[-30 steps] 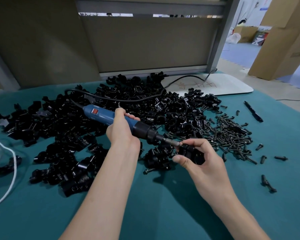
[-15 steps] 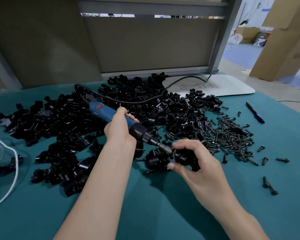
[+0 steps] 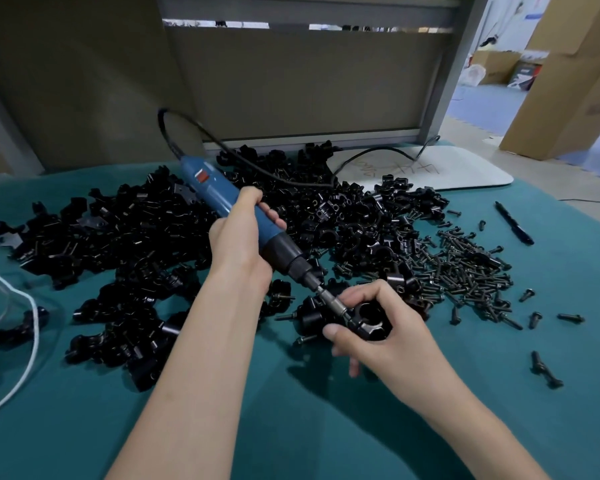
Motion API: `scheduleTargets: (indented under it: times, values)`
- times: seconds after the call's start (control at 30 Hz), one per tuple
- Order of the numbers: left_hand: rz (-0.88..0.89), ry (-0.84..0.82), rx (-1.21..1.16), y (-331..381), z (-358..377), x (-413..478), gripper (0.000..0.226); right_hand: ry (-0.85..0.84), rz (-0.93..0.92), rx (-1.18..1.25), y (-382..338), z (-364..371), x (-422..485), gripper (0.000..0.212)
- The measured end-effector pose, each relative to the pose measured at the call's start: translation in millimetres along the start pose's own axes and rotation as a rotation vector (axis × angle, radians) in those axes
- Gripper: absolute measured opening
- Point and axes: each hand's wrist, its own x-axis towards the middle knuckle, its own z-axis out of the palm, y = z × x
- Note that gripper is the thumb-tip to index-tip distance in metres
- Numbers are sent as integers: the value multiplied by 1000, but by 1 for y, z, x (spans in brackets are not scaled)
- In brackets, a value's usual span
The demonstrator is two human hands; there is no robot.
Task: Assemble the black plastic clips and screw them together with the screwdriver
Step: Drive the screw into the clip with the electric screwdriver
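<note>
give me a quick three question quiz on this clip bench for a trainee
1. True or false: the left hand grips the blue screwdriver.
2. Where does the heap of loose screws lie? A: left of the pile of clips. B: right of that pile. C: in a tray.
3. Fill in: the screwdriver's bit meets the black ___ that the right hand holds.
Key: 1 true; 2 B; 3 clip.
</note>
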Motion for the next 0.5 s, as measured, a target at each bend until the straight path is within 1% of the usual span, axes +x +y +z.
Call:
scheduleTargets:
  times: [0.07,0.1,0.17,0.23,0.37,0.43,0.5]
  values:
    - [15,-46,7,3,3,-3,14,4,8,51,0,0,-2,49]
    - [18,-56,6,4,4,-4,14,34,-11,96,-1,0,-3,52]
    - [21,-51,13,3,7,-6,14,76,-33,213,-2,-1,-2,51]
    - [21,-31,30,2,8,-9,13,105,-12,276,-3,-1,-2,50]
    - [31,24,68,-4,9,-12,13,210,6,216,-6,6,-3,55]
    - [52,43,73,-5,11,-15,13,257,1,191,-5,6,-2,49]
    - [80,36,82,-5,13,-17,12,262,28,226,-3,5,-2,42]
